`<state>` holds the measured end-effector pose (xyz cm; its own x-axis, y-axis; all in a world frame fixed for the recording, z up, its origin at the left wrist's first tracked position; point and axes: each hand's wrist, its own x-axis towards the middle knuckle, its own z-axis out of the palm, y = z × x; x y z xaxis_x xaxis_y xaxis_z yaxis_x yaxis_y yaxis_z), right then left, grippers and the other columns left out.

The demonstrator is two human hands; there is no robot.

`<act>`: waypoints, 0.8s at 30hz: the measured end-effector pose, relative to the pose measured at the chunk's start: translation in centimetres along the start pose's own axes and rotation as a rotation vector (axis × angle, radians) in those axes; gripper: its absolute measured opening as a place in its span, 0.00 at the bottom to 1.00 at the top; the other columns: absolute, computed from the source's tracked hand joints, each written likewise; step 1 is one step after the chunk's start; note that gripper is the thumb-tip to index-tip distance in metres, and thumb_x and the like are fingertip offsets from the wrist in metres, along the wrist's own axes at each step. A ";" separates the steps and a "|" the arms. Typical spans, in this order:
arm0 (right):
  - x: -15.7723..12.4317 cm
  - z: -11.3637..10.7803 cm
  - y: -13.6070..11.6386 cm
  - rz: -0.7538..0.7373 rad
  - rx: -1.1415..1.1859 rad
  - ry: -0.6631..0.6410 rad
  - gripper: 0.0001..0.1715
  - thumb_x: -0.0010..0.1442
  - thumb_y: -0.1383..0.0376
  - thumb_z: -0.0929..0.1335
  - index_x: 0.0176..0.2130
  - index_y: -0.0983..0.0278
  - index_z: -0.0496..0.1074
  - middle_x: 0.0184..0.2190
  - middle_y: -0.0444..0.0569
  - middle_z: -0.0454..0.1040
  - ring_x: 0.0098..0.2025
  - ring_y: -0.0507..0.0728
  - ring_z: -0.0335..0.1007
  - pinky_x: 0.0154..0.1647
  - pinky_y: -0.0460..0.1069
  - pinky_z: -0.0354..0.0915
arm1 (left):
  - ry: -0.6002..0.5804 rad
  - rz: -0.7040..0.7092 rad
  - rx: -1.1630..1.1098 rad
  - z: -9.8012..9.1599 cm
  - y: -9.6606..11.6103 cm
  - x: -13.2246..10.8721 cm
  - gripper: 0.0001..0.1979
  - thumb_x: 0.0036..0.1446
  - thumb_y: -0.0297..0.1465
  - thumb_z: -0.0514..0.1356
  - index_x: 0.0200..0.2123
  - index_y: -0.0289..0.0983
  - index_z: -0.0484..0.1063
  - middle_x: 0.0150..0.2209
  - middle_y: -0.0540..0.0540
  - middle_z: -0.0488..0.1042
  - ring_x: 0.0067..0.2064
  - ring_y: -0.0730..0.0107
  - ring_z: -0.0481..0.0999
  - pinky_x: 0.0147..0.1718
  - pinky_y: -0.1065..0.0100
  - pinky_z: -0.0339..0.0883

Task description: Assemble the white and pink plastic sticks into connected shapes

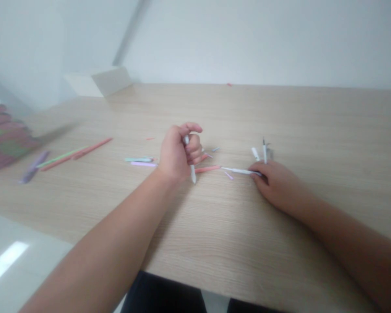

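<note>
My left hand (177, 152) is curled into a fist around a slim white stick (193, 173), whose tip pokes out below the fist. My right hand (275, 182) pinches the end of a second white stick (239, 171), which lies low over the table. A salmon paper strip (207, 168) runs between the two hands, touching the tip of that stick. Just beyond my right fingers stand a white pen-like tool with a metal tip (264, 152) and a short white piece (255, 153).
Coloured paper strips lie on the light wood table (280, 117), including salmon (91, 148), green (138, 159) and lilac (143, 164) ones. A blurred pink-and-green paper stack (6, 139) sits at the far left. A pale wall rises behind the table.
</note>
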<state>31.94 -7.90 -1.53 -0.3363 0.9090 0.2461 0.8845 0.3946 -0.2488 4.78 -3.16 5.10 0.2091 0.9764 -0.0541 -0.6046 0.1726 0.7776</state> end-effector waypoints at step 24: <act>0.0 -0.1 0.1 -0.004 -0.002 -0.012 0.12 0.70 0.65 0.64 0.42 0.63 0.77 0.40 0.55 0.80 0.43 0.63 0.74 0.46 0.57 0.67 | -0.248 -0.019 0.019 0.1 -0.7 -0.4 0.14 0.64 0.40 0.55 0.29 0.39 0.61 0.15 0.59 0.47 0.14 0.80 0.44 0.15 0.77 0.41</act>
<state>32.01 -7.86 -1.49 -0.3434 0.9091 0.2359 0.8838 0.3978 -0.2462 5.21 -3.65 4.65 0.4040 0.9108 0.0853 -0.5848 0.1855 0.7897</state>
